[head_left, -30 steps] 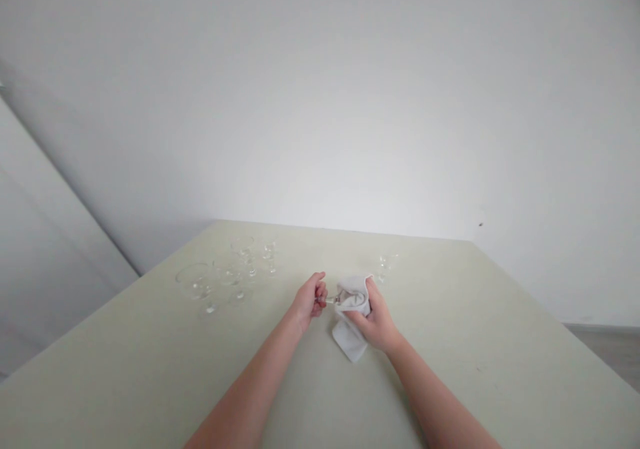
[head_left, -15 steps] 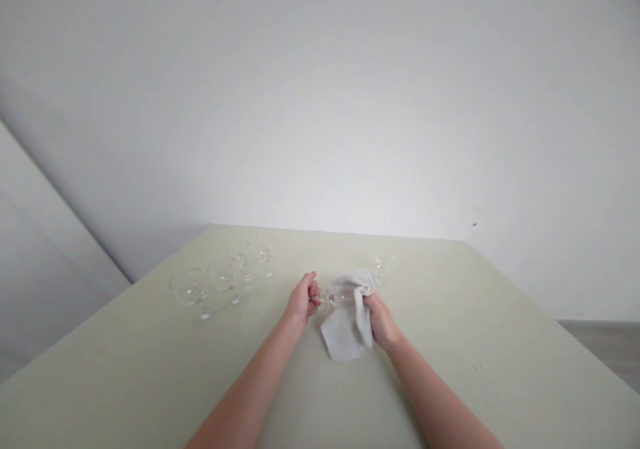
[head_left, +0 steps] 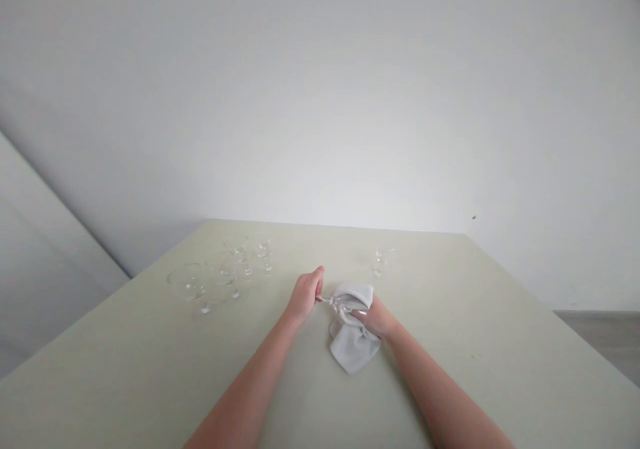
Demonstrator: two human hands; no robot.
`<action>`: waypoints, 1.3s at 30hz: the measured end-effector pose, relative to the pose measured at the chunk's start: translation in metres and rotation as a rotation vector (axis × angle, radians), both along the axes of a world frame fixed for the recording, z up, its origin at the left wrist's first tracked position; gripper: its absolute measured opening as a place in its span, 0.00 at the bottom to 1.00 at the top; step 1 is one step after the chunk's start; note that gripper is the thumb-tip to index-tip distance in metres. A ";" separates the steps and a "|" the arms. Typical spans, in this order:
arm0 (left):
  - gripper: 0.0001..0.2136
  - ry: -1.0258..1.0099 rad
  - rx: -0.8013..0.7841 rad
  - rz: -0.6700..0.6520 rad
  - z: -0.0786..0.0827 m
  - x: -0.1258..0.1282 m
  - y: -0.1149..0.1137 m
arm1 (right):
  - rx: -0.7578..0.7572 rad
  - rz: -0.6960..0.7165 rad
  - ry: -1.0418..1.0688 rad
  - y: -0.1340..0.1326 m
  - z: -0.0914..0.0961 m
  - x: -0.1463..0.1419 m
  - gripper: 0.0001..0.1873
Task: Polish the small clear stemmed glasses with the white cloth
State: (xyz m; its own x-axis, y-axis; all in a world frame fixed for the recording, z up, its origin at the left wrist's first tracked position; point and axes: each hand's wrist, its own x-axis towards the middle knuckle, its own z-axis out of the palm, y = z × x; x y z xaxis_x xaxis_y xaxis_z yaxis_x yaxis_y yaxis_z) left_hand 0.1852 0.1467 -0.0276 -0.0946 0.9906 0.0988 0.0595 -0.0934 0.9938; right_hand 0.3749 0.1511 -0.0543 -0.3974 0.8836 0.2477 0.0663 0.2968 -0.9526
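Observation:
My left hand [head_left: 306, 294] is closed on the stem end of a clear stemmed glass [head_left: 334, 302] held sideways over the table. My right hand [head_left: 376, 317] is closed on a white cloth [head_left: 354, 349] that wraps the bowl of that glass; the cloth's loose end hangs down to the table. The bowl is mostly hidden by the cloth.
A pale green table [head_left: 150, 369] stands against a white wall. Several clear stemmed glasses [head_left: 220, 274] stand in a group at the far left. One small glass [head_left: 381, 261] stands alone at the far right of my hands.
My right hand has turned with the cloth around the glass bowl, and the hanging cloth end has shifted to the right. The left hand has stayed on the stem.

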 end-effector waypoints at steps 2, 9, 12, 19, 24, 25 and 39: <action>0.27 -0.001 0.008 0.001 0.001 0.000 -0.001 | 0.048 0.011 -0.027 0.001 -0.001 0.001 0.18; 0.26 0.029 0.035 -0.006 0.002 0.000 -0.001 | 0.013 -0.058 -0.045 0.004 -0.012 0.001 0.16; 0.26 0.043 0.033 -0.002 0.002 -0.003 0.000 | 0.007 -0.034 -0.063 0.005 -0.008 -0.001 0.15; 0.26 -0.001 -0.016 -0.015 0.000 -0.007 0.003 | -0.063 0.160 -0.090 -0.007 0.011 -0.003 0.12; 0.24 -0.088 -0.072 0.000 0.000 -0.007 0.003 | -0.415 0.055 0.075 -0.010 0.005 0.001 0.23; 0.24 -0.092 -0.067 -0.001 0.000 -0.007 0.003 | -0.403 0.068 0.088 -0.009 0.005 0.001 0.23; 0.19 -0.337 0.022 -0.009 0.013 0.013 -0.010 | -0.267 0.191 0.371 -0.015 0.024 -0.009 0.27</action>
